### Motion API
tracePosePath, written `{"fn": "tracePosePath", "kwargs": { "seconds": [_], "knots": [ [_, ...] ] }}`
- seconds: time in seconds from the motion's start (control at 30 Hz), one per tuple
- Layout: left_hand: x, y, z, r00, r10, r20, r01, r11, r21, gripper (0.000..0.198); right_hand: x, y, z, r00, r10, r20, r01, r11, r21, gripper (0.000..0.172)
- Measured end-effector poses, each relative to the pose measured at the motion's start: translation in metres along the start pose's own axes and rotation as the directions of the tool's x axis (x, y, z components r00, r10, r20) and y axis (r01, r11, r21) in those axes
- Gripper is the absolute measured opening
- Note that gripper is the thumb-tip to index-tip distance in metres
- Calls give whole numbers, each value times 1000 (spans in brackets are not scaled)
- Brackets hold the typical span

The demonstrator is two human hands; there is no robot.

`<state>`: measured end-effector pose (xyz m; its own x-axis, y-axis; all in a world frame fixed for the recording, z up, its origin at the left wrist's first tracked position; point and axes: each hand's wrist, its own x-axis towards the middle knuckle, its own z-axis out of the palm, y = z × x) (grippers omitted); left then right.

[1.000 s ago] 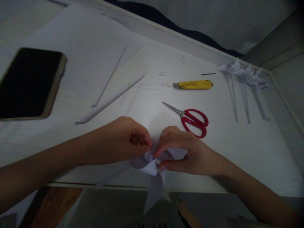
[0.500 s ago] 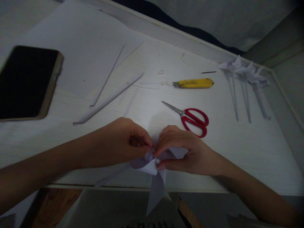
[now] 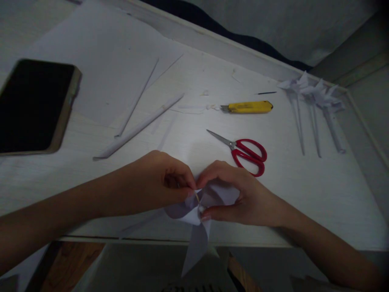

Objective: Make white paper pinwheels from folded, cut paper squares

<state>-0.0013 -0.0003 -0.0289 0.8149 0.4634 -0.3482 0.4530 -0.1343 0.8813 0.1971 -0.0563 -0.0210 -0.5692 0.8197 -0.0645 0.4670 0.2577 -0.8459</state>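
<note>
Both hands meet at the near edge of the white table [image 3: 304,194] over a folded white paper pinwheel [image 3: 194,227]. My left hand [image 3: 158,182] pinches a thin pale pin or stick at the pinwheel's centre with thumb and forefinger. My right hand [image 3: 234,194] is closed round the pinwheel's folded blades, thumb beneath and fingers arched above. One long blade hangs down past the table edge. A rolled paper stick [image 3: 142,223] runs leftward under my left wrist.
Red-handled scissors [image 3: 246,152] lie just beyond my right hand, a yellow utility knife [image 3: 249,107] farther back. Three finished paper pinwheels [image 3: 313,105] lie at the right. Rolled paper sticks [image 3: 139,125] and a paper sheet [image 3: 106,61] sit centre-left, a dark phone [image 3: 33,105] at far left.
My right forefinger has lifted off the pinwheel's centre, and a thin pale pin now shows at my left fingertips. The hanging blade has swung slightly left.
</note>
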Motion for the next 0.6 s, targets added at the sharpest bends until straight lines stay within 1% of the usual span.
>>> {"fn": "tracePosePath", "kwargs": {
  "seconds": [0.17, 0.33, 0.47, 0.6],
  "knots": [
    [1, -1, 0, 1000, -18, 20, 19, 1000, -19, 14, 0, 2, 0, 1000, -28, 14, 28, 1000, -9, 32],
    [2, 0, 2, 1000, -24, 9, 25, 999, -36, 14, 0, 4, 1, 999, -35, -6, 35, 999, -16, 31],
    [1, 2, 2, 999, -39, 1, 39, 997, -63, 14, 1, 5, 3, 997, -74, -21, 73, 997, -9, 28],
    [1, 3, 2, 998, -61, 11, 62, 995, -79, 14, 2, 4, 3, 996, -87, -10, 87, 996, -5, 25]
  ]
}}
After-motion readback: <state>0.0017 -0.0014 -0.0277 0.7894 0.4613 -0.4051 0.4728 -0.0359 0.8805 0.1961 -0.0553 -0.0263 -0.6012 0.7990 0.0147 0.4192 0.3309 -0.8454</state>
